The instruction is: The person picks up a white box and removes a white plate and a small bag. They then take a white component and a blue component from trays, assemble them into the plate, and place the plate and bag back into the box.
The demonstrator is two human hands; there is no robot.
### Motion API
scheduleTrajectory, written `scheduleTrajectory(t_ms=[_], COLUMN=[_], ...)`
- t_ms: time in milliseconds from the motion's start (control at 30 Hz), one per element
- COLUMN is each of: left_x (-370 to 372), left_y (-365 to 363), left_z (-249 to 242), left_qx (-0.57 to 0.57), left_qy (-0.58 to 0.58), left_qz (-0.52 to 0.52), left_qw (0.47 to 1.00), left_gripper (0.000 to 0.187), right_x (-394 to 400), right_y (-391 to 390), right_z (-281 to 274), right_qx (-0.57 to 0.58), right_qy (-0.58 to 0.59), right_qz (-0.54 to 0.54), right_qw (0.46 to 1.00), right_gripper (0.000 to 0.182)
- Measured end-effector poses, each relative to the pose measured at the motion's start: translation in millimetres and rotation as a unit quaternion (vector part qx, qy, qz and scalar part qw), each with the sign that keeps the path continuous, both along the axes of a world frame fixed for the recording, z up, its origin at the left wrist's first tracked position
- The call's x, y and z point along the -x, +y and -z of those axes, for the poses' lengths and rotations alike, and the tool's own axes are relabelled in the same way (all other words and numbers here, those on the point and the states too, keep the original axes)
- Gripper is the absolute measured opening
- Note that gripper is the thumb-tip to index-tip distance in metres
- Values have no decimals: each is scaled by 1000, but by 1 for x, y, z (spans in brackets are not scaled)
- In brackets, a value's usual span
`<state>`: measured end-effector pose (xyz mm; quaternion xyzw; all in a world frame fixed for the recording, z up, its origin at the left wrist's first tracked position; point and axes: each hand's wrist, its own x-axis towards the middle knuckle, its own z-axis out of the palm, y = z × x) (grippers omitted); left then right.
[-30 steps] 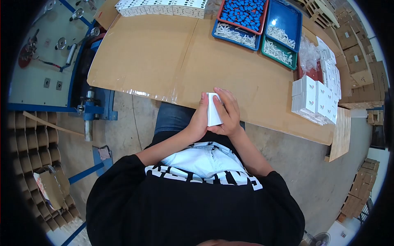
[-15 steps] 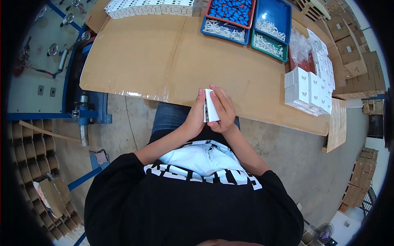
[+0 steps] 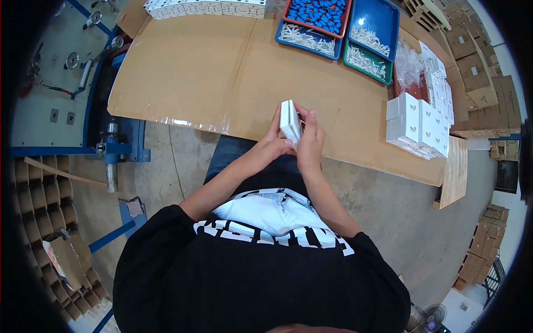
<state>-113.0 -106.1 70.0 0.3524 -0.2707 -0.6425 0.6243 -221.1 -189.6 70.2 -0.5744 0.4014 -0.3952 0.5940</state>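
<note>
A small white box (image 3: 289, 119) stands tilted between my two hands, just over the near edge of the table. My left hand (image 3: 270, 146) grips it from the left, its thumb at the lower end and its other fingers partly hidden behind. On the right side, my right hand (image 3: 310, 137) closes round the same box with fingers bent against it. The box's near narrow side faces me; its far faces are out of sight.
Ahead lies a cardboard-covered table (image 3: 183, 72). At its back stand trays with blue pieces (image 3: 319, 14) and small white pieces (image 3: 308, 39). White boxes (image 3: 411, 119) are stacked at the right, and a row of white patterned units (image 3: 205, 8) at the back left. A blue-framed machine (image 3: 55, 111) stands left.
Both hands have raised the white box slightly away from me and turned it. Its dark-marked side no longer shows. My left thumb has shifted down to its lower end.
</note>
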Motion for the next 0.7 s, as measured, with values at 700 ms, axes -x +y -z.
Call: scheduleTrajectory(t_ms=[700], left_x=[-23], left_y=[-21], left_z=[21], left_qx=[-177], left_qy=[-46], left_qz=[-97], left_qw=[978], left_gripper=[67], right_x=[3], right_y=[-2], right_z=[23], right_qx=[327], right_qy=[164], right_qz=[-145], right_qw=[919], right_gripper=[49])
